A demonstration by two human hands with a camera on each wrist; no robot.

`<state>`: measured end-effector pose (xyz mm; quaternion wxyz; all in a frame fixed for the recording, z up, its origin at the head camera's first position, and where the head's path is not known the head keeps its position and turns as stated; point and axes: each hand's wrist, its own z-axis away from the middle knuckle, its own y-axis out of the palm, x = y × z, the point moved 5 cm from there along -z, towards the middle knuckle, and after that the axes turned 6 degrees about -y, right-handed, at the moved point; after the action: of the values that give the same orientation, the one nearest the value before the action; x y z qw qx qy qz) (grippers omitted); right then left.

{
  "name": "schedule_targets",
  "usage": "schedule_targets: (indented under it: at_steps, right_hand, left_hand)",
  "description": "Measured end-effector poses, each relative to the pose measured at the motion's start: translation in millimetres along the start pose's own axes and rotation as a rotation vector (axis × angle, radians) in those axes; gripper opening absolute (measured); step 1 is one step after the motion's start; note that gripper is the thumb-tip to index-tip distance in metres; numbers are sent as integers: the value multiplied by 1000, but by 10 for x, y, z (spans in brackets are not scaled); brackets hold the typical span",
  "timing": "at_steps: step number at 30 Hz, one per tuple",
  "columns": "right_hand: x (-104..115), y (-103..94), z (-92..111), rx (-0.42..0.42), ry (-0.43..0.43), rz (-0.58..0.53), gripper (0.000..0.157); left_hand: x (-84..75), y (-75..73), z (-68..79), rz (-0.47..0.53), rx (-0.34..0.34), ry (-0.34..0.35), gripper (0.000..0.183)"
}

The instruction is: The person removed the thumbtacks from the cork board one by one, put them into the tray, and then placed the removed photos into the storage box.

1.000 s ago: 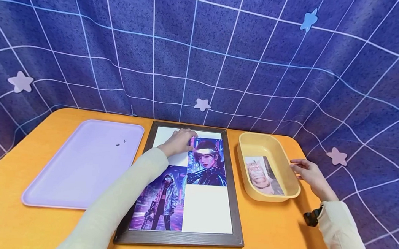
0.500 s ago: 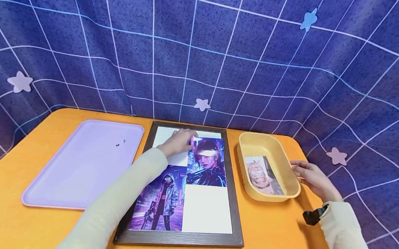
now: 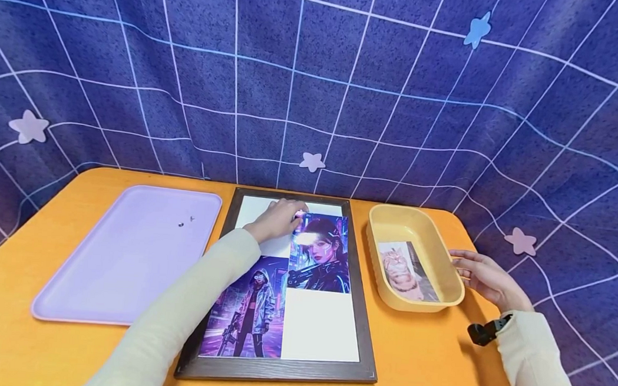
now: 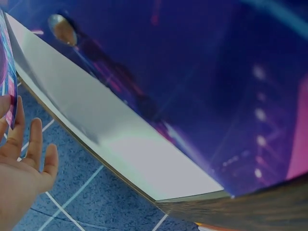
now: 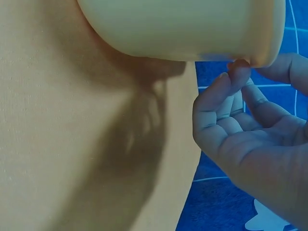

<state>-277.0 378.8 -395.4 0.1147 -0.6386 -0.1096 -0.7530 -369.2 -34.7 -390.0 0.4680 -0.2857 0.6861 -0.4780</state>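
Observation:
My left hand (image 3: 277, 220) reaches across the dark picture frame (image 3: 277, 369) and pinches the upper left corner of a glossy photo print (image 3: 322, 256) of a visored figure. In the left wrist view, fingers (image 4: 34, 147) show behind the edge of that print (image 4: 9, 72). A second print (image 3: 251, 313), of a hooded figure, lies at the frame's lower left on the white backing (image 3: 322, 326). At the right, my right hand (image 3: 492, 281) holds the rim of a yellow plastic bin (image 3: 450, 266), its fingers curled in the right wrist view (image 5: 231, 120).
Inside the bin lies a cat photo (image 3: 405, 272). Left of the frame sits a lilac tray (image 3: 124, 264) with two tiny items (image 3: 182, 225) too small to identify. The orange table (image 3: 411, 353) meets a blue grid-patterned curtain (image 3: 272, 96) at the back.
The visored-figure print has shifted slightly downward and its glare has moved. My right hand has shifted a little down and right, still at the bin's rim.

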Motion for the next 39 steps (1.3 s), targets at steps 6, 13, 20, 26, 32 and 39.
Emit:
schedule_targets:
  at_steps: [6,13,20,26,32,39]
  right_hand:
    - [-46,-24,-15,47,-53,-71,28]
    - [-92,-33,-27,64,-68,-128,33]
    - [-93,-28,-29,26,-58,-113,30]
    - [-87,-34,-26,-9,-40,-101,26]
    - [-87,-31,-25,-13,-33,-97,26]
    - [-88,-24,-21,-10,-43,-102,26]
  left_hand:
    - [-15,-17,-7,-19,-21,0,29]
    - [-51,-37,-14,-4,-41,9,30]
    - [-72,-47,-26,51,-67,10,30]
    - [-102,-74,-34,83,-66,8,29]
    - [-152,-144,-21,105,-128,53,29]
    - [-202,-232,-10,125,-194,89,29]
